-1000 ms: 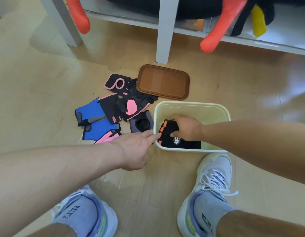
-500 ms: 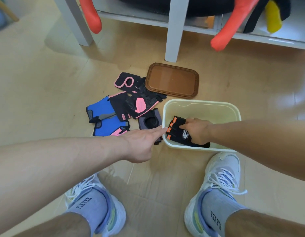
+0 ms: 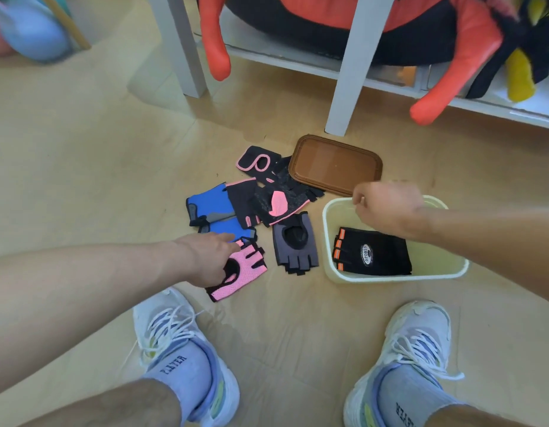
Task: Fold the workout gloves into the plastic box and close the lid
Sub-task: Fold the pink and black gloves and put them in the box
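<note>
A folded black glove with orange tabs (image 3: 371,251) lies inside the pale plastic box (image 3: 393,277) on the floor. My right hand (image 3: 387,208) hovers over the box's far rim, fingers loosely curled, holding nothing. My left hand (image 3: 210,260) reaches down over the pink glove (image 3: 245,272), fingers extended and touching it. Beside it lie a grey glove (image 3: 294,245), a blue glove (image 3: 213,211) and black-and-pink gloves (image 3: 276,198). The brown lid (image 3: 336,164) lies flat behind the box.
White shelf legs (image 3: 348,87) stand behind the lid, with orange and black plush items (image 3: 451,78) hanging off the shelf. My two white sneakers (image 3: 180,343) stand on the wooden floor near the bottom.
My right hand let go of the black glove and rose out of the box. My left hand moved from the box's corner left to the pink glove.
</note>
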`<control>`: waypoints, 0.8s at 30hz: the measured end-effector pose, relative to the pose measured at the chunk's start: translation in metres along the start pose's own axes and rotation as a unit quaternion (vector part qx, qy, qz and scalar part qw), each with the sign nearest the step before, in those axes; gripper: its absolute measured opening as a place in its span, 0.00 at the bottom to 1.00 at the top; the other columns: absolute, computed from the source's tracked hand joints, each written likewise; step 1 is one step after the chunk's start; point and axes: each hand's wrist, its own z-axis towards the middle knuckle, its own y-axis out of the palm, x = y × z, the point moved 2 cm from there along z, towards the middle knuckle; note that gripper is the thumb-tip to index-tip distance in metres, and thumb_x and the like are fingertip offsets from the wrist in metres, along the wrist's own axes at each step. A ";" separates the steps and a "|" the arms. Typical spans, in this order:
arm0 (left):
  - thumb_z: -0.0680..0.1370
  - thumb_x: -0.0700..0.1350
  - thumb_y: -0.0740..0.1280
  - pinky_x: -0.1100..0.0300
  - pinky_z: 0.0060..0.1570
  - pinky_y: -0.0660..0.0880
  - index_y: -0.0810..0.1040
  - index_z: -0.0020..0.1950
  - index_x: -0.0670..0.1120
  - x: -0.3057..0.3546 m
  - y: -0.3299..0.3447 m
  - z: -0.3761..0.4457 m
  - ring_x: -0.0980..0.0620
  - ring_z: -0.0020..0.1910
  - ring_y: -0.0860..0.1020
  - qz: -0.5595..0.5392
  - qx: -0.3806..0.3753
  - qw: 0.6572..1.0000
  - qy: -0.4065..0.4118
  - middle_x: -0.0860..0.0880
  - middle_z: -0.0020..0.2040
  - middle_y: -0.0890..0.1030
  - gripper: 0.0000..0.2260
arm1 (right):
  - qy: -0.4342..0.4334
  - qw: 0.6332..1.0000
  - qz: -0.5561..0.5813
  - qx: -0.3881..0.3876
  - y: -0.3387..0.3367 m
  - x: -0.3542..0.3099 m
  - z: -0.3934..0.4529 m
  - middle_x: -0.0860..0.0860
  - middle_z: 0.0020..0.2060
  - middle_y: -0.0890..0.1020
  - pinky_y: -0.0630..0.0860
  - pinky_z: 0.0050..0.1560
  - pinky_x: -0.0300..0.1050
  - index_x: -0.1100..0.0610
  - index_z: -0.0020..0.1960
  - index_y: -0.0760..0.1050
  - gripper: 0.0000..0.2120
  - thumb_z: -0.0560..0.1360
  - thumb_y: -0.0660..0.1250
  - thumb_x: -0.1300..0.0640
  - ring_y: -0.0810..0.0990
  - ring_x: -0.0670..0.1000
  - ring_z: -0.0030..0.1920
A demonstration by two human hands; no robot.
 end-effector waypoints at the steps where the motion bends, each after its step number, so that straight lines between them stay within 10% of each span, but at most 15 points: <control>1: 0.81 0.46 0.60 0.49 0.72 0.68 0.62 0.81 0.50 -0.002 0.001 -0.001 0.46 0.78 0.65 -0.003 0.000 1.000 -0.003 0.49 0.81 0.62 0.27 | -0.018 0.999 0.019 0.028 -0.016 -0.010 0.002 0.46 0.43 0.84 0.71 0.41 0.45 0.46 0.50 0.79 0.10 0.78 0.59 0.54 0.82 0.55 0.45; 11: 0.81 0.46 0.61 0.47 0.71 0.70 0.66 0.79 0.49 -0.017 0.010 0.004 0.44 0.75 0.69 -0.029 -0.021 0.999 -0.022 0.47 0.78 0.65 0.25 | -0.302 0.927 -0.147 -0.170 -0.067 -0.109 0.005 0.49 0.62 0.80 0.79 0.58 0.51 0.46 0.72 0.72 0.20 0.80 0.61 0.52 0.79 0.55 0.62; 24: 0.80 0.45 0.61 0.49 0.66 0.73 0.73 0.73 0.48 -0.032 0.044 -0.007 0.44 0.69 0.73 -0.062 -0.048 0.997 -0.015 0.46 0.71 0.72 0.21 | -0.119 0.970 0.124 -0.172 0.111 -0.213 0.015 0.56 0.77 0.66 0.73 0.66 0.56 0.53 0.82 0.55 0.35 0.79 0.66 0.62 0.67 0.59 0.74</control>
